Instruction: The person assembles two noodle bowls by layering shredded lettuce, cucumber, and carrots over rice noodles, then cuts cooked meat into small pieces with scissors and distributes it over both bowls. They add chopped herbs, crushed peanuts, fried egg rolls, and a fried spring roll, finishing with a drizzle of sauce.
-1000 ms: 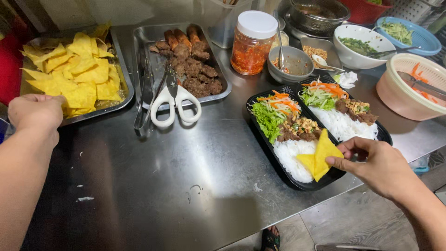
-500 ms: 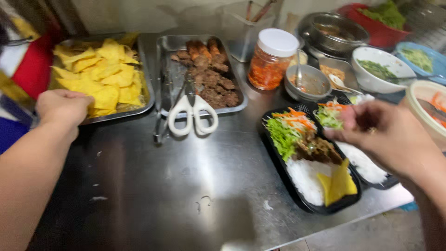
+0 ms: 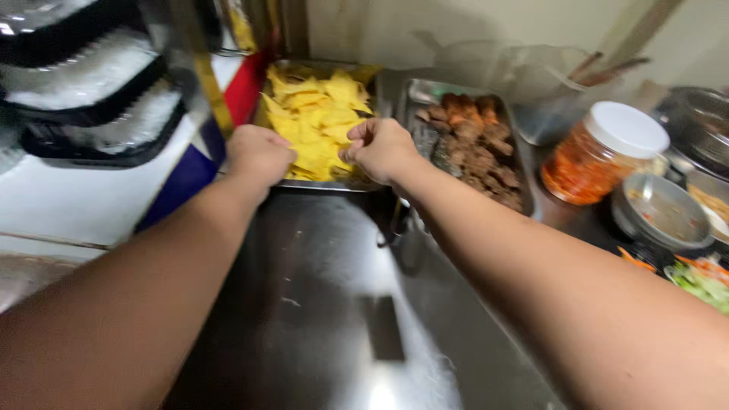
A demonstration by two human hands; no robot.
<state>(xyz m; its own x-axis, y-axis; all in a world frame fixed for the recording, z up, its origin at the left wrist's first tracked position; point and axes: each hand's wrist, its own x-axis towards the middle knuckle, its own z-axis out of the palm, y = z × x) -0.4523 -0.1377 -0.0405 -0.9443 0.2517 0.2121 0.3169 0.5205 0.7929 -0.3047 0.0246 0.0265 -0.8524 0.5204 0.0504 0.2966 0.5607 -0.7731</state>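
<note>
Both my hands are at a metal tray [image 3: 357,184] of yellow folded omelette pieces [image 3: 315,114] on the steel counter. My left hand [image 3: 258,156] rests as a closed fist on the tray's near left rim and holds nothing that I can see. My right hand [image 3: 380,148] is over the tray's right side, its fingers pinched together on a yellow piece. To the right, a second metal tray [image 3: 522,199] holds browned grilled meat [image 3: 474,144].
Stacked black meal boxes with white rice [image 3: 91,91] stand at the far left. A jar of red-orange pickle with a white lid [image 3: 600,156], a metal bowl [image 3: 659,214] and a pot [image 3: 699,125] crowd the right. Shredded vegetables [image 3: 702,277] show at the right edge.
My right hand left the black meal box and crossed leftward to the yellow tray. The view swung left, so the meal box and scissors dropped out of sight. My left hand stayed by the tray.
</note>
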